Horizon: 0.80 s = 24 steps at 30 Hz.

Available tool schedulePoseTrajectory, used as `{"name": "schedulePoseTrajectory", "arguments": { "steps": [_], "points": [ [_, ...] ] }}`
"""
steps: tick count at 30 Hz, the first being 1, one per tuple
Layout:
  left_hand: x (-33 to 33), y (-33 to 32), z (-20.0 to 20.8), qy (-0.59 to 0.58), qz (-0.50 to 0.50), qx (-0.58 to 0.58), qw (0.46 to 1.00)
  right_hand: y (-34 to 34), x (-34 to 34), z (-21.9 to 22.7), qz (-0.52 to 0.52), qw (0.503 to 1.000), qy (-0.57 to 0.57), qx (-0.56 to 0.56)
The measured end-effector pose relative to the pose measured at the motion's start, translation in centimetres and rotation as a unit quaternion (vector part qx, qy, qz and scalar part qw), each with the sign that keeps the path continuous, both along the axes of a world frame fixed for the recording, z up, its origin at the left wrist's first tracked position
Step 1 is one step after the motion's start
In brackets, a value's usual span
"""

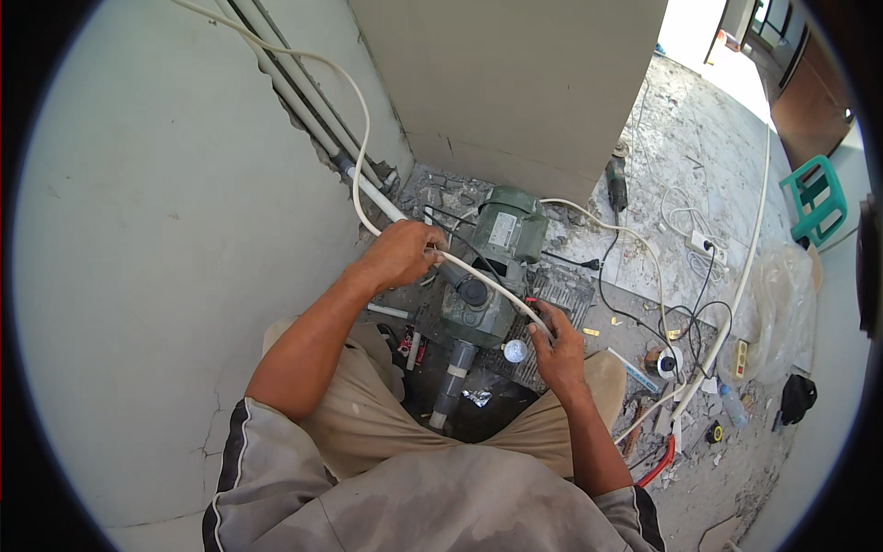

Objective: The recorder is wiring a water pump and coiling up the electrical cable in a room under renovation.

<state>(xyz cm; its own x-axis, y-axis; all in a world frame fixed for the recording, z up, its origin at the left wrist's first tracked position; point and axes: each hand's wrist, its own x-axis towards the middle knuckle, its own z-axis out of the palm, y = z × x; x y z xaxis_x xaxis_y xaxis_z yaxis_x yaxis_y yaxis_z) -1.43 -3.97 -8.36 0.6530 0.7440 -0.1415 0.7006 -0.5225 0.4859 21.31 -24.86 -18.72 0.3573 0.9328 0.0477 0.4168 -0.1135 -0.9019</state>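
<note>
A white cable (pixel 487 281) slants across in front of me, above a green water pump (pixel 504 221). My left hand (pixel 403 255) pinches it beside the pump's upper left side. Lower down, my right hand (pixel 561 354) has closed its thumb and fingers around the same cable near the pressure gauge (pixel 515 350). By the right fingertips shows a small red spot that I cannot make out. From my left hand the cable loops up along the wall. A black screw cap (pixel 473 293) sits on the pump body, and a grey pipe fitting (pixel 451 386) points toward me.
White pipes (pixel 303 101) run in a chased wall groove at the upper left. An angle grinder (pixel 616 184) lies beyond the pump. Rightward are a power strip (pixel 706 243), a green stool (pixel 817 201), a clear plastic bag (pixel 780 308), a tape measure (pixel 715 431) and rubble.
</note>
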Motion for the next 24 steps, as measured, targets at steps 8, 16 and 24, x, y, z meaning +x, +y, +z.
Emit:
{"name": "schedulePoseTrajectory", "arguments": {
  "steps": [8,16,24],
  "points": [
    [-0.7,-0.2,-0.9,0.012,-0.039,-0.029,0.999,1.2,-0.8,-0.7,-0.008,0.999,0.031,0.013],
    [-0.9,0.1,1.9,0.007,0.008,-0.029,1.000,2.1,-0.8,-2.1,-0.041,0.997,0.052,0.048],
    [-1.9,0.4,0.9,-0.019,0.002,-0.009,1.000,1.2,-1.0,-2.3,0.019,0.990,0.139,-0.010]
  ]
}}
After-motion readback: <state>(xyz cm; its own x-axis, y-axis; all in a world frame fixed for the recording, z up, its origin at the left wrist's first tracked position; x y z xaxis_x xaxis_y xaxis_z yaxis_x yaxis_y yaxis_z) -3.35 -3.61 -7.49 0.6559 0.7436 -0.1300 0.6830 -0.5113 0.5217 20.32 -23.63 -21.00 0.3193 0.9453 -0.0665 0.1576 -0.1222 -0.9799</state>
